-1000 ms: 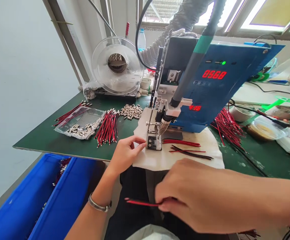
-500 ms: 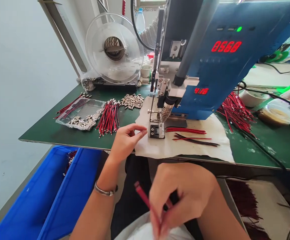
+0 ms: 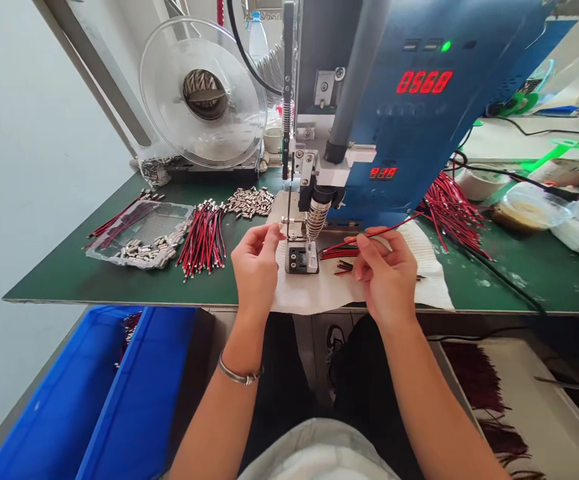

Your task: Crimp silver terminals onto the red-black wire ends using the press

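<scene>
My left hand [image 3: 256,263] is pinched just left of the soldering machine's small black fixture [image 3: 298,260]; whatever lies between its fingertips is too small to make out. To the right of the fixture, my right hand [image 3: 389,273] grips a thin red wire [image 3: 389,229], which slants up to the right. Above the fixture hangs the spring-wrapped soldering tip [image 3: 317,220] of the blue machine [image 3: 409,127]. A row of red-and-black wires [image 3: 338,253] lies on the white cloth [image 3: 314,300], and some black wires [image 3: 344,267] are partly covered by my right hand.
On the green table [image 3: 69,280] are a clear tray [image 3: 104,247] with metal connectors, a wire bundle [image 3: 202,240] and a connector pile [image 3: 250,201]. A clear reel [image 3: 159,93] stands behind. More red wires [image 3: 452,207] lie right. Blue bins [image 3: 64,393] stand below left.
My right hand has risen from near my lap to beside the fixture, carrying wire. My left hand has moved slightly up, still pinched. The camera view has shifted.
</scene>
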`<state>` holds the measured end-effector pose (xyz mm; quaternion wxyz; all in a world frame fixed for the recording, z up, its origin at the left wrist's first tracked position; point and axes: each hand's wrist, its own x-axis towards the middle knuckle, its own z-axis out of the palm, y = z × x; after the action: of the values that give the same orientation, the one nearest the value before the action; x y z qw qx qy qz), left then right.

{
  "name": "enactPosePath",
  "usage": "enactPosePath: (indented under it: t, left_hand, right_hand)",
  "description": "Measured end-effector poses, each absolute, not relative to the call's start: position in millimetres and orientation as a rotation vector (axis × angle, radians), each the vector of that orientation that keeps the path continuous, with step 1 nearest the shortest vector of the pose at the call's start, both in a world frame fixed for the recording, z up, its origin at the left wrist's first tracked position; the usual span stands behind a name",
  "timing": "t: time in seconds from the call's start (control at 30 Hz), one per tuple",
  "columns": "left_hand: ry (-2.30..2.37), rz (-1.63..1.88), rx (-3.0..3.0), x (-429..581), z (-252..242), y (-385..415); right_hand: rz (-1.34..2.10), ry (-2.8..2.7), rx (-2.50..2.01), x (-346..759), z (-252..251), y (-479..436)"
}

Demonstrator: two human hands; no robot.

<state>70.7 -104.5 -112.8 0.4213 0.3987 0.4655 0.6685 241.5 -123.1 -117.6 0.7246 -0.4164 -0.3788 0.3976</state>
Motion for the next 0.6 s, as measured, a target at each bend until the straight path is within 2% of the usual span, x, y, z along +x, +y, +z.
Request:
enactPosePath:
  t: [0.23,0.6]
  left_hand:
    - [1.165,1.668,0.999,86,-123,-103]
    - [1.209,1.614,0.985,81,-112,-107]
  right_hand:
    - [0.901,-0.856,-0.926,237,-119,-122]
    - [0.981,-0.774,-1.001,223,-111,-121]
